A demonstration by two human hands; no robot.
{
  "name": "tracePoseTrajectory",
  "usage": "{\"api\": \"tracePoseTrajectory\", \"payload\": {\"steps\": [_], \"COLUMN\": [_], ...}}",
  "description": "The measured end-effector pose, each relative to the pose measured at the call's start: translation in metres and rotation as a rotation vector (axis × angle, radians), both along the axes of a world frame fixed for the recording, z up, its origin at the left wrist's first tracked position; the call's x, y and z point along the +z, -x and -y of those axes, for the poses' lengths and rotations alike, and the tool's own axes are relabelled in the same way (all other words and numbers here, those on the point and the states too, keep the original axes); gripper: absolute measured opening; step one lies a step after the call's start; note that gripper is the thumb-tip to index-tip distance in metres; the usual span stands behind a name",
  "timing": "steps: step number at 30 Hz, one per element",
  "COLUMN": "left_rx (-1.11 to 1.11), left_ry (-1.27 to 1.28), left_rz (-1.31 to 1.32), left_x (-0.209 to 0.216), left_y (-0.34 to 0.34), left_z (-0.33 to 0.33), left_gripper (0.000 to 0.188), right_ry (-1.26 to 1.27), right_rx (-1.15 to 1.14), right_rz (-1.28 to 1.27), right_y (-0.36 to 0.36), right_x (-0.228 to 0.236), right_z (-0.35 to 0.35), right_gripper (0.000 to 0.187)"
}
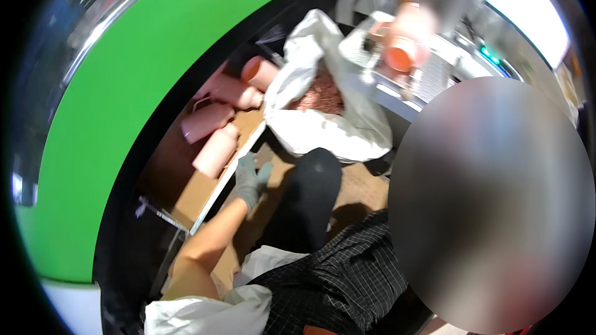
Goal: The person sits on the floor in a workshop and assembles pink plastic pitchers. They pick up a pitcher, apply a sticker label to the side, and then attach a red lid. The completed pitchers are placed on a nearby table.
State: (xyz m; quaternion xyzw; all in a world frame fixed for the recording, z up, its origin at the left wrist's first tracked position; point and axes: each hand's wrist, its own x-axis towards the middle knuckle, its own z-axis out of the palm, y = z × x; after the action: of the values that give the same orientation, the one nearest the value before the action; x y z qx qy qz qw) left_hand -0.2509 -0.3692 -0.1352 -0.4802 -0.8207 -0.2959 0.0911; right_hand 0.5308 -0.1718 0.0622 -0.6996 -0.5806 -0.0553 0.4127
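Observation:
My left hand (249, 181), in a grey glove, lies at the white front edge (226, 183) of a cardboard-lined tray. Its thumb stands apart from the fingers, and I see nothing held in it. Nearest to it is a pink bottle (216, 151) lying on the cardboard. Several more lie behind, among them a pink bottle with a handle loop (208, 121) and one with its open orange-pink end (258, 73) facing outward. My right hand does not show; a large blurred patch covers the right side.
A white sack (360, 139) of pinkish-brown scraps (320, 96) stands beyond my knee. A blurred pink bottle (410, 34) is above the grey worktop (434, 80). A bright screen (528, 9) is at upper right. A curved green machine panel (124, 74) fills the left.

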Motion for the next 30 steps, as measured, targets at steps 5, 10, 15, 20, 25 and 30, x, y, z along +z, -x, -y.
{"api": "tracePoseTrajectory", "payload": {"steps": [5,10,15,20,25,30], "left_rx": [1.097,1.029,0.624,0.164,-0.369,-0.717], "left_ry": [0.006,0.131,0.246,0.402,0.723,0.778], "left_rz": [0.544,0.549,0.494,0.478,0.409,0.273], "left_x": [-0.075,-0.085,-0.105,-0.089,-0.026,0.084], "left_y": [0.139,0.244,0.28,0.194,0.049,-0.069], "left_z": [0.082,0.075,0.043,-0.053,-0.099,-0.1], "left_gripper": [0.076,0.069,0.063,0.057,0.051,0.045], "right_ry": [0.108,0.191,0.323,0.395,0.155,-0.135], "right_rx": [0.267,0.362,0.552,1.016,1.215,1.012], "right_rz": [0.02,-0.002,-0.193,-0.565,-0.744,-0.386], "right_y": [0.156,0.238,0.326,0.408,0.394,0.381], "right_x": [-0.001,0.009,0.019,-0.028,-0.02,-0.029], "right_z": [0.009,0.031,0.055,0.071,0.118,0.176], "right_gripper": [0.056,0.058,0.06,0.107,0.13,0.042]}}
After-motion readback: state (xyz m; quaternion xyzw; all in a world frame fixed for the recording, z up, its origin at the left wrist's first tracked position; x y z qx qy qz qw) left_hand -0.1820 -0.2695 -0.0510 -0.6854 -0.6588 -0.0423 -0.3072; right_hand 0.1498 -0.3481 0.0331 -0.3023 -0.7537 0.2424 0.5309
